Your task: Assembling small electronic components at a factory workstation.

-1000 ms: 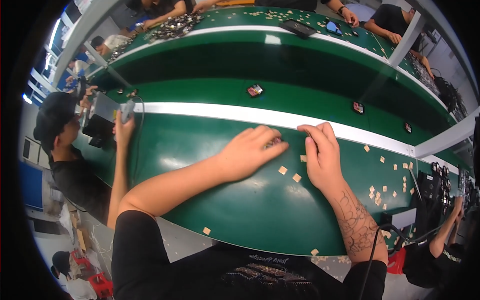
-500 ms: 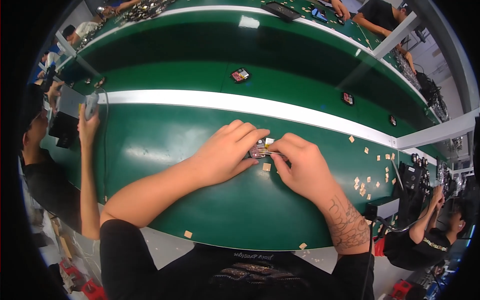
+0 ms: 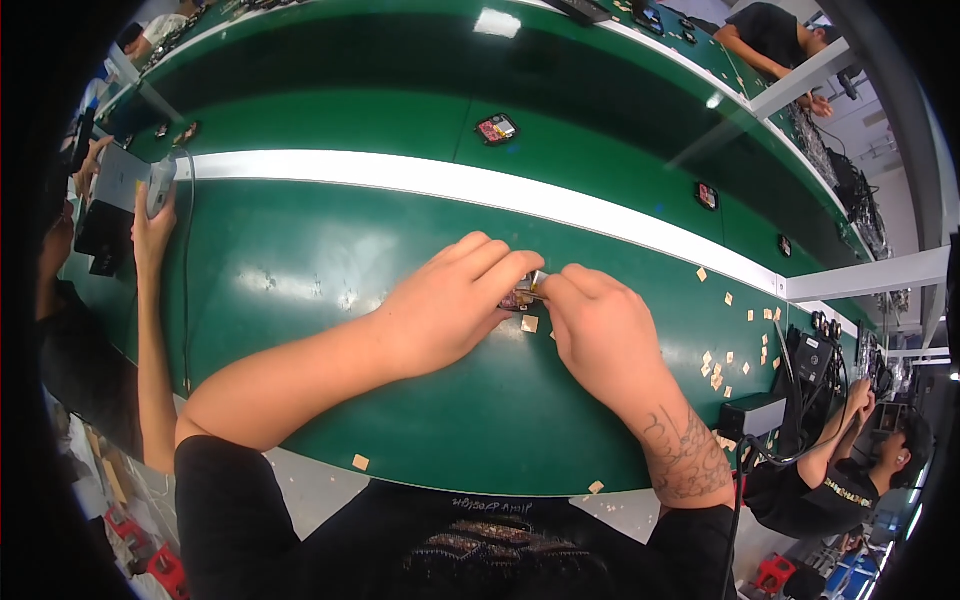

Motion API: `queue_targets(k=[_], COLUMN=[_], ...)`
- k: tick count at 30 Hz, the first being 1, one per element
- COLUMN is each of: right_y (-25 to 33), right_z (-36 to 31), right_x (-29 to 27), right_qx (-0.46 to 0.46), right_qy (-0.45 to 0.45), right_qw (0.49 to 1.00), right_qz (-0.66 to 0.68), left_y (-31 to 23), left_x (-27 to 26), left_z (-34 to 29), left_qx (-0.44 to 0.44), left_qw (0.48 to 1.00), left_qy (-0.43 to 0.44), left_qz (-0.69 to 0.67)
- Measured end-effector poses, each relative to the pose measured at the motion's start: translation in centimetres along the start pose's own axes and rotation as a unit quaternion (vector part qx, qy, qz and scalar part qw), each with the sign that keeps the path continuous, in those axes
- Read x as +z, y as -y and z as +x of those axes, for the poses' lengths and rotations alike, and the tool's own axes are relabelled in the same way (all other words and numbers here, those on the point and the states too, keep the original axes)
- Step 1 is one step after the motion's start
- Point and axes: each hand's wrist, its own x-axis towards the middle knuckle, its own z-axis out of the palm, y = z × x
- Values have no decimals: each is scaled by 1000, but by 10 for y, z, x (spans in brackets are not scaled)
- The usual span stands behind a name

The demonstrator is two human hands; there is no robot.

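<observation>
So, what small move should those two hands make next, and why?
Perhaps steady the small electronic device with the left hand before the right hand makes any fine adjustment: the left curls around one side while the right pinches close at the other, so a slip could jog it.

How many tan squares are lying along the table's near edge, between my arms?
2: one tan square toward the left, another tan square toward the right. Your right forearm may hide more.
</observation>
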Motion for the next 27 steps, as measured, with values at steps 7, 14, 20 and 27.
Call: queue_targets(k=[7,14,20,27], right_y=[-2,-28,-27,-20], right_z=[-1,8,12,11], right_x=[2,1,10,6], right_qx=[-12,142,54,90], right_qy=[-7,13,12,42], right_qw=[1000,930,961,957], right_qz=[-20,338,271,274], left_y=[-3,3,6,11], left_x=[4,0,-4,-3], left_z=[-2,-4,-3,-7], left_qx=[18,-16,13,51], left_qw=[999,1000,1000,998], left_qy=[-6,-17,6,11], left_qz=[35,-15,-11,37])
